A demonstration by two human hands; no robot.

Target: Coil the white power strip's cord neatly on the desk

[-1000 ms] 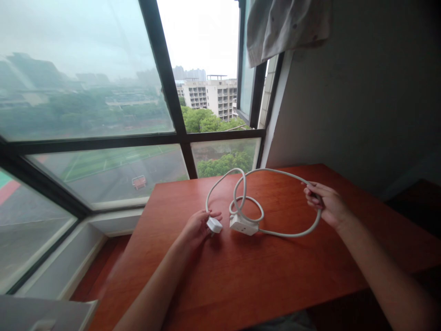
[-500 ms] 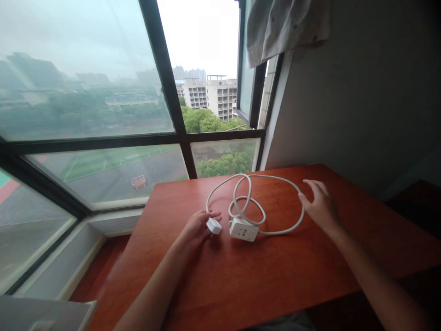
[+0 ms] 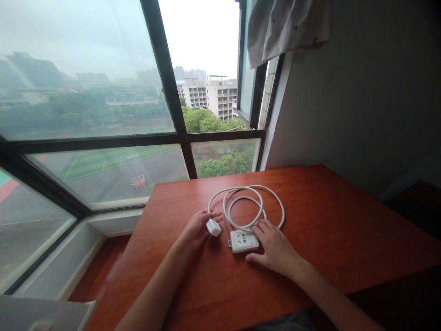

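A white extension cord lies on a reddish wooden table point(image 3: 344, 220). Its cable point(image 3: 253, 200) is coiled in loose loops at the table's middle. My left hand point(image 3: 196, 227) is closed around the white plug point(image 3: 213, 227) at the cable's end. The white socket block point(image 3: 244, 241) lies flat just right of the plug. My right hand point(image 3: 274, 248) rests beside the block, fingers spread, its fingertips touching the block's right edge and the nearest cable loop.
Large dark-framed windows point(image 3: 172, 105) stand behind and to the left of the table. A grey wall point(image 3: 361, 92) runs along the right. A pale cloth point(image 3: 285, 25) hangs at the top. The table's left edge drops to a low sill point(image 3: 113, 225).
My right hand let go of the raised cable loop, which dropped into a tighter coil on the table. The hand then moved left and down to the socket block. The left hand stayed put.
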